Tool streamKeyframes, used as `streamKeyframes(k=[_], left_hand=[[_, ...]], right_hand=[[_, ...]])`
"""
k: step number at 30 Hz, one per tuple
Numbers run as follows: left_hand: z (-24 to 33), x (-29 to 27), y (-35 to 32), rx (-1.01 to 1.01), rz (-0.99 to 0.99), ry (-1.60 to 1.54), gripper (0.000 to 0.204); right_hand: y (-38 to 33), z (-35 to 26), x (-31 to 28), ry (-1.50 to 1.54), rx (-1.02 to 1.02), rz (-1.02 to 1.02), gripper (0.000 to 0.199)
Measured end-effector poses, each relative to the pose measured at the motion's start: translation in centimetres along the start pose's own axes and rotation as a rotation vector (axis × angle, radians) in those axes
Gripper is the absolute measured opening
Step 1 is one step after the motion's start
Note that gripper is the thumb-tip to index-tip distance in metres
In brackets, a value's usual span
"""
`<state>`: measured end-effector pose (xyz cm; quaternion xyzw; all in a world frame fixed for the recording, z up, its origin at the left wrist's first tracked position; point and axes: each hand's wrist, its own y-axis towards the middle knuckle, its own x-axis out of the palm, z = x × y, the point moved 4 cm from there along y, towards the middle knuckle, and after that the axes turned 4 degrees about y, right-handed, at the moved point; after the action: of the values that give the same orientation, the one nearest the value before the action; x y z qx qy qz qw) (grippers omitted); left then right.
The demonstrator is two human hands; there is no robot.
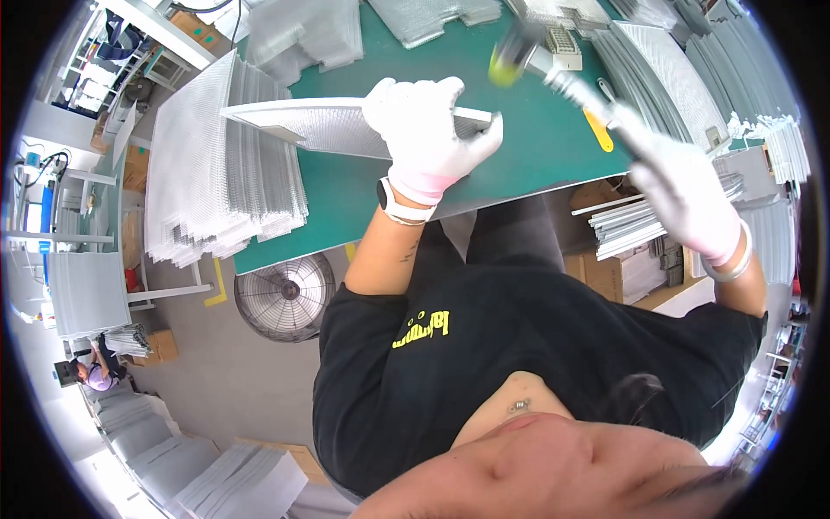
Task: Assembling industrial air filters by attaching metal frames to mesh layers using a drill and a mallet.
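Mesh panel (pixel 333 131), pale-framed: tilted on edge over green worktop (pixel 519 169), gripped by gloved left hand (pixel 422 130). Gloved right hand (pixel 687 195) closed around handle of mallet (pixel 595 102), blurred, yellow-green face, raised. Mesh-sheet stack (pixel 192 164) left; yellow-handled tool (pixel 598 131) near mallet.

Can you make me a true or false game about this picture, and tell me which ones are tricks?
1. The left hand holds a white-edged panel. True.
2. The right hand holds the tool with the yellow handle. False: it grips a hammer, and the yellow-handled tool lies on the table.
3. The table has a green top. True.
4. The round fan stands on the table. False: the fan is down off the table, by the grey floor.
5. Both hands are gloved in white. True.
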<state>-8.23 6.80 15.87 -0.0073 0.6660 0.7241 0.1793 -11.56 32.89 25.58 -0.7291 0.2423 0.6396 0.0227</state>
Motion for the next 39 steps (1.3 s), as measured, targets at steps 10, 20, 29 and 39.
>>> streamKeyframes(k=[10,20,29,39], left_hand=[[-0.7,-0.1,0.0,0.028,-0.047,-0.034,0.044],[-5.8,-3.9,-4.6,-0.334,-0.051,-1.501,0.039],[-0.3,-2.1,0.2,-0.491,-0.088,-1.951,0.044],[-9.5,-14.4,3.5,-0.137,-0.317,0.334,0.063]], right_hand=[[-1.2,5.9,8.9,0.241,0.323,0.044,0.059],[-1.3,13.0,19.0,1.137,0.381,0.406,0.086],[-6.4,14.4,18.1,0.708,0.468,0.576,0.084],[-21.5,16.3,9.1,0.824,0.866,1.119,0.048]])
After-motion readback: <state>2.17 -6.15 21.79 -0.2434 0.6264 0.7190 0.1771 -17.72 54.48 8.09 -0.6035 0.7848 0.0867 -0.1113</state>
